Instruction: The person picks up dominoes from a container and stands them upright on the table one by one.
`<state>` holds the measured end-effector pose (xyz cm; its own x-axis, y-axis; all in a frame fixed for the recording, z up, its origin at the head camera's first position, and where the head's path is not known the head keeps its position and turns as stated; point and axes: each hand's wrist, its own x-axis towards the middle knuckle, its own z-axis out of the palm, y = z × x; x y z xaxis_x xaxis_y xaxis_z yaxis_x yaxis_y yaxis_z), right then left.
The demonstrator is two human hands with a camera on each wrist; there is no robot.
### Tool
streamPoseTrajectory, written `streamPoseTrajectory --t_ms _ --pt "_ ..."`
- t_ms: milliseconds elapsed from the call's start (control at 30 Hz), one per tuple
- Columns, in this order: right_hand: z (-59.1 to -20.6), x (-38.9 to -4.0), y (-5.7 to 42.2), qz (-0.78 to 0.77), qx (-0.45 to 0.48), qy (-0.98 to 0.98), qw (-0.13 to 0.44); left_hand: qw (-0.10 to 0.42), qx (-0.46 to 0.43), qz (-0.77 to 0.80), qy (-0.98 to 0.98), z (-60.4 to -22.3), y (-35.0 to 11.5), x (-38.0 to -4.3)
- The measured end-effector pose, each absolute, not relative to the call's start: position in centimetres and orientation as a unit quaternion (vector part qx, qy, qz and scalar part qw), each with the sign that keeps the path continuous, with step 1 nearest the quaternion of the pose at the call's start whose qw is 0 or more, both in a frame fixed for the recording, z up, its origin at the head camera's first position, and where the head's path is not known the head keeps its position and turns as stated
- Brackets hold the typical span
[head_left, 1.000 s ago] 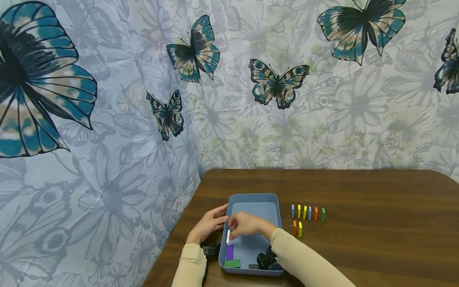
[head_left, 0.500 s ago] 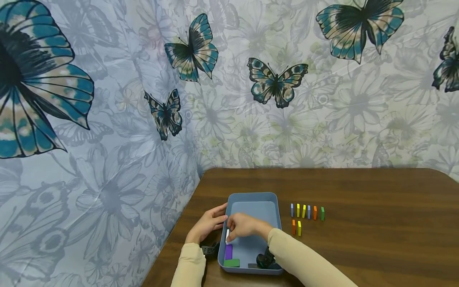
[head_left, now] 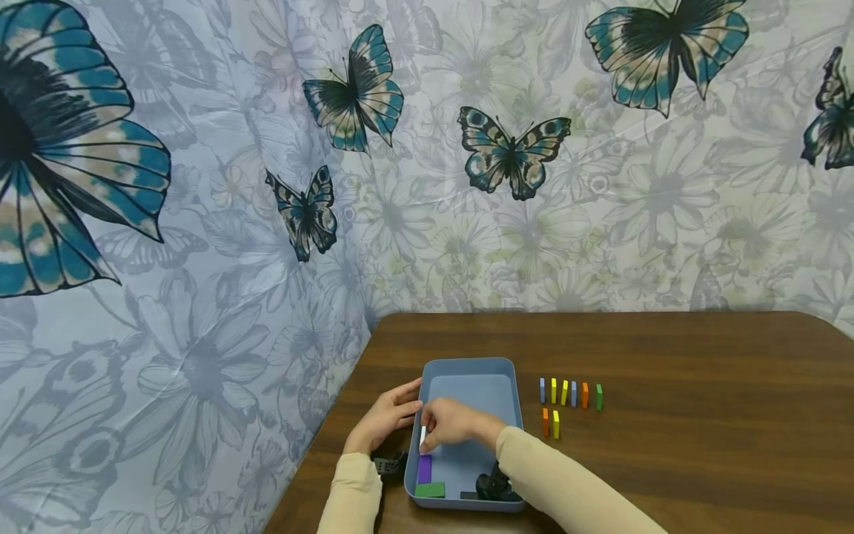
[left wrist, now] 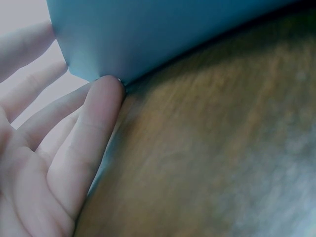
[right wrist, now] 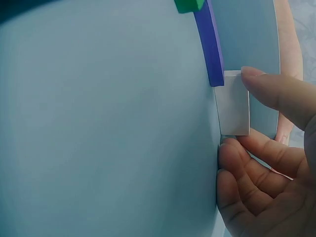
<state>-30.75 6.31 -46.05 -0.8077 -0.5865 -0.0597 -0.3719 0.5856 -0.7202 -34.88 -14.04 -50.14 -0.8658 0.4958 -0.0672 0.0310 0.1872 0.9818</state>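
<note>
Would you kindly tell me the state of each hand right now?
Left hand: open, touching the blue tray from outside.
Right hand: closed, pinching the white block.

The tray point(head_left: 474, 393) looks like smooth matt plastic, the white block point(right wrist: 233, 106) inside it smooth too, the worktop point(head_left: 700, 415) beneath it wood-grained with a sheen.

Tray point(head_left: 480, 393) on table point(head_left: 700, 415); blocks point(head_left: 424, 469) inside, along left side; two block rows point(head_left: 574, 394) to right.
</note>
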Motion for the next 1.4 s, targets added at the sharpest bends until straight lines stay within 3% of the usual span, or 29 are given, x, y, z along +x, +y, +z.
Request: streamPoseTrajectory --t_ms 533,1400 --pt "-46.0 -30.89 6.1 -0.322 -0.304 0.889 0.114 0.189 0.176 0.615 0.745 -50.1 -14.02 -34.93" --pt "-46.36 -31.31 6.16 -0.417 -0.311 0.843 0.138 0.19 0.17 0.617 0.744 -50.1 -14.01 -34.96"
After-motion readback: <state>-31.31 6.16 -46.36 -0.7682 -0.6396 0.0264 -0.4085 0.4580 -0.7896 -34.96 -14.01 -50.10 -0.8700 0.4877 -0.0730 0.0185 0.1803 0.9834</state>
